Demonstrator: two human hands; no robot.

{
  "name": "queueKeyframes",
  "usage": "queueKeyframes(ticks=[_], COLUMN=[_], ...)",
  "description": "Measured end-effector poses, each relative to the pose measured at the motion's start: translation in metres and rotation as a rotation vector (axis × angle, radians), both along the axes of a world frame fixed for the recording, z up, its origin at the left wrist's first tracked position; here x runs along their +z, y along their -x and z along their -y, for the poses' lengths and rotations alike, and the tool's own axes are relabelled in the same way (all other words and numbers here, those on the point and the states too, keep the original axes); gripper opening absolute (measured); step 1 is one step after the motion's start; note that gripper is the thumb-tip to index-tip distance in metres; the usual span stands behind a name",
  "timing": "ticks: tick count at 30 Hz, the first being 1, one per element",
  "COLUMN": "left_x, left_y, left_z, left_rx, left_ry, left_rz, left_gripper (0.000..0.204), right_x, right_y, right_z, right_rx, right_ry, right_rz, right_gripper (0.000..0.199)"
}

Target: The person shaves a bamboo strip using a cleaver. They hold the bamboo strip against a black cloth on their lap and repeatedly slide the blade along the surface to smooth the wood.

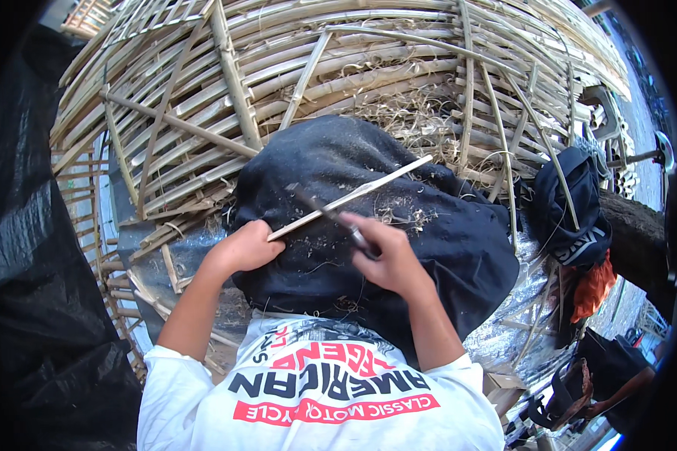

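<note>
My left hand (pixel 252 246) is closed round the lower end of a pale bamboo strip (pixel 387 179), which slants up to the right across my lap. In my right hand (pixel 386 252) is the handle of a knife (pixel 317 204), its dark blade pointing up and left. The blade crosses the strip around its middle; whether it bites into it I cannot tell. Beneath both hands a black cloth (pixel 316 158) covers my legs, dotted with pale shavings (pixel 410 218).
Ahead stands a frame of bamboo slats (pixel 338 75), with curled shavings (pixel 421 124) heaped against it. A black bag (pixel 572 203) and an orange cloth (pixel 594 289) are at the right, beside a dark log (pixel 639 233). Black sheeting (pixel 37 263) hangs at the left.
</note>
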State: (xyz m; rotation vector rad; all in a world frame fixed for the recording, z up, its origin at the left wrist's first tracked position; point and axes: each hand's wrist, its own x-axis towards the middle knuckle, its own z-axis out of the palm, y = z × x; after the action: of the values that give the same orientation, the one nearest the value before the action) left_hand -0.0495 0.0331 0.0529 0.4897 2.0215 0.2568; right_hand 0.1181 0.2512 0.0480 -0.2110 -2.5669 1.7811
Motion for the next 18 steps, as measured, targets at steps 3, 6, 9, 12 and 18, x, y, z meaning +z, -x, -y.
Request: queueKeyframes(ticks=[3, 6, 9, 12, 18], left_x=[0.010, 0.002, -0.009, -0.003, -0.011], left_y=[0.000, -0.012, -0.017, -0.017, -0.017], left_z=[-0.008, -0.009, -0.001, -0.005, 0.000], left_rx=[0.049, 0.060, 0.106, 0.135, 0.150], left_ry=[0.052, 0.027, 0.002, 0.005, -0.035], left_rz=[0.057, -0.050, -0.082, -0.059, -0.061], left_gripper=[0.036, 0.037, 0.039, 0.041, 0.041], right_x=[-0.024, -0.032, -0.044, -0.052, -0.060], right_y=[0.002, 0.002, 0.008, 0.010, 0.006], right_z=[0.006, 0.009, 0.016, 0.024, 0.013], right_rx=[-0.078, -0.125, -0.090, -0.127, -0.160], right_ry=[-0.133, -0.221, -0.470, -0.540, -0.650], right_rz=[-0.246, -0.281, -0.418, -0.436, -0.448], right_gripper=[0.056, 0.056, 0.059, 0.062, 0.055])
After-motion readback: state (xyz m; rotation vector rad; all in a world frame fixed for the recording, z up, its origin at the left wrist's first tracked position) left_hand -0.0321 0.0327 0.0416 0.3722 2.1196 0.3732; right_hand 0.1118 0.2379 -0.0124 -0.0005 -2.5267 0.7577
